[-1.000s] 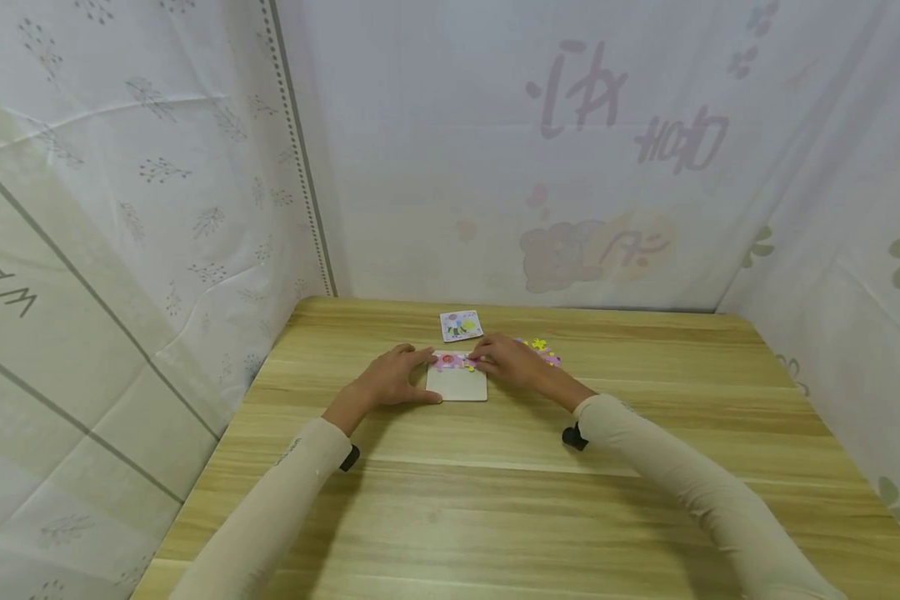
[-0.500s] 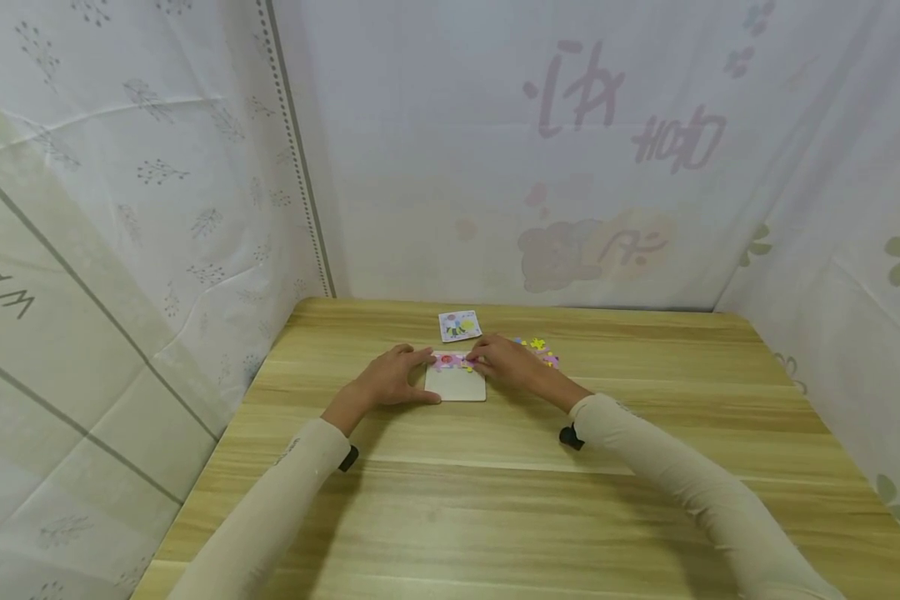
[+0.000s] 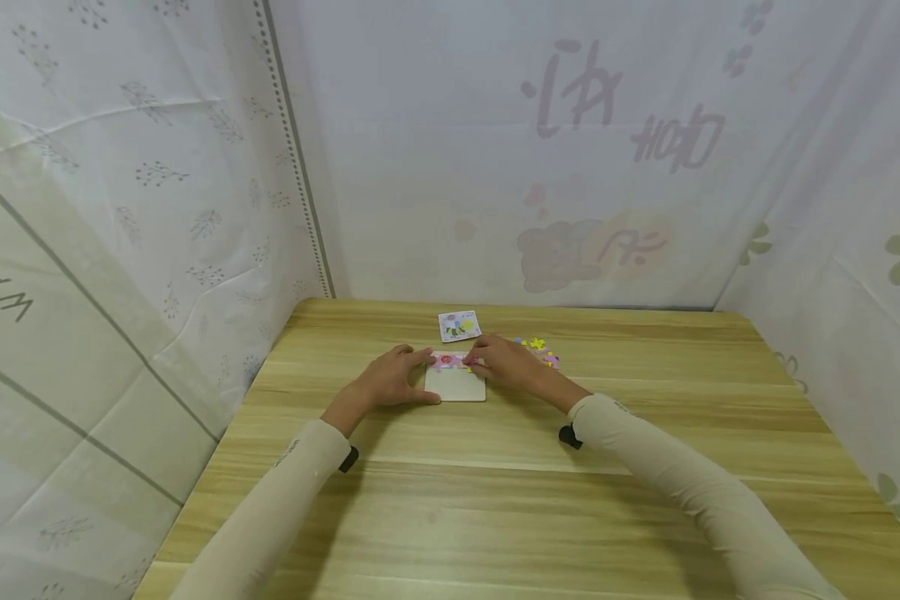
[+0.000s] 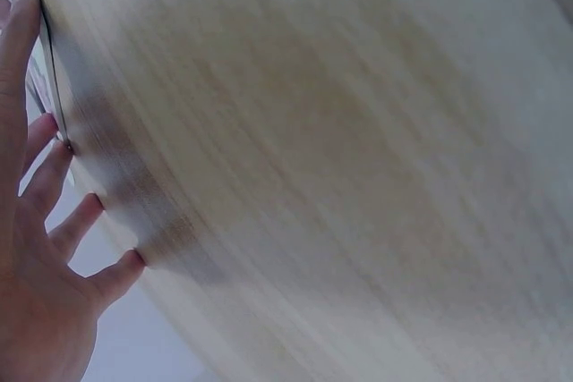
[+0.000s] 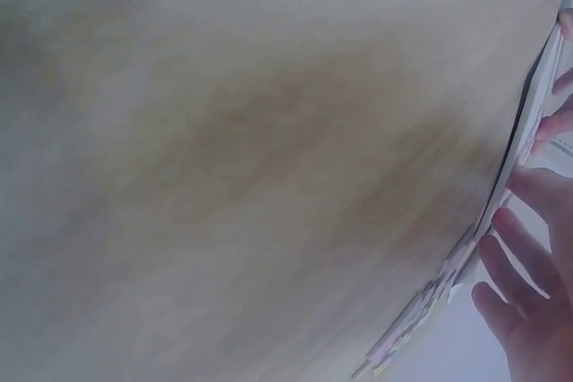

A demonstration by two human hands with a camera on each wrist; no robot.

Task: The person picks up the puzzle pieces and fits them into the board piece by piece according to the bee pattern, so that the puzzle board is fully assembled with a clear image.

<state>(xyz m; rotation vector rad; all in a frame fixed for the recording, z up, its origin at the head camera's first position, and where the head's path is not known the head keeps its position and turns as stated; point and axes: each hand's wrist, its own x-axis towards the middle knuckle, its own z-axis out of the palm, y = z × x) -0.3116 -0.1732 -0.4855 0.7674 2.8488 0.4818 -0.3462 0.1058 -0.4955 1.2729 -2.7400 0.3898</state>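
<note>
**Puzzle strip (image 3: pixel 447 361) on white board (image 3: pixel 456 387), both hands at it**

Head view: board lies flat on the counter (image 3: pixel 435 500); strip runs along its far edge. Left hand (image 3: pixel 388 377), unclenched, rests thumb and fingers at board's left side. Right hand (image 3: pixel 513 363) gathers fingertips at strip's right end; cannot tell whether a piece is pinched. Loose pieces (image 3: pixel 549 358) lie right of board, bee card (image 3: pixel 460 327) beyond it.

Left wrist: fingers spread, some against board's edge.

Right wrist: fingertips reach board's edge; grip unclear.

Risk (judged): sideways right-hand pressure could unseat the strip; slack left-hand bracing could let board slide.
</note>
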